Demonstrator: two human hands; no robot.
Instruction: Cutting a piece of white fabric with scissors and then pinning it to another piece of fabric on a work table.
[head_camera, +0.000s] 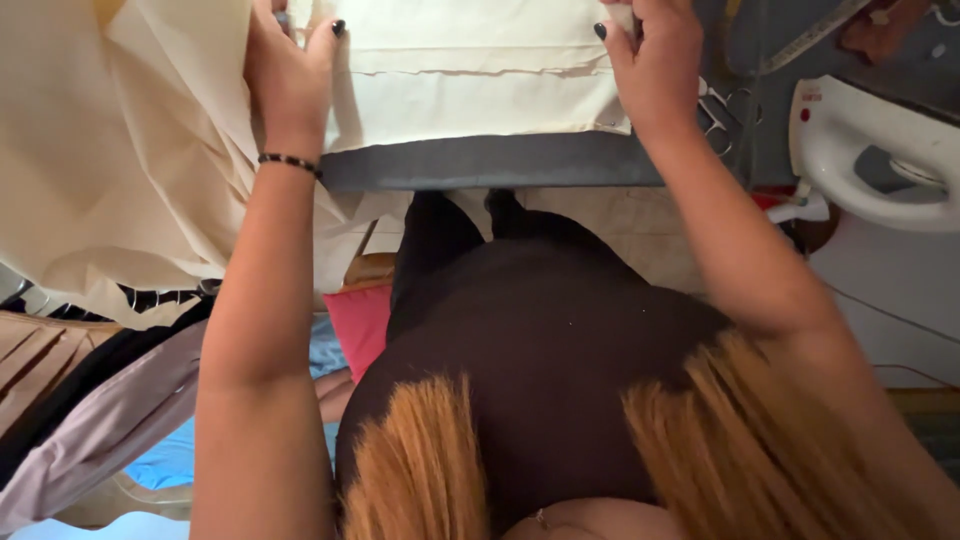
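1. Nearest the camera, long orange-blonde hair (420, 460) is hanging in loose strands over a smooth dark brown garment (540, 340).
2. Low on the left, a pink cushion (360, 325) and pale folded garments (100, 420) are lying in soft heaps.
3. Further out, the left hand (290, 75), wearing a beaded bracelet (290, 161), is pressing on the cream cotton fabric (470, 70); its fingers are curling at the cloth's left edge, the pinch partly hidden.
4. The right hand (655, 65) is gripping the fabric's right edge, fingers closed over it.
5. The fabric is lying flat and folded on the grey padded ironing board (490, 162), with more draping, creased, off the left.
6. A white plastic iron (870, 150) is sitting well apart on the right.
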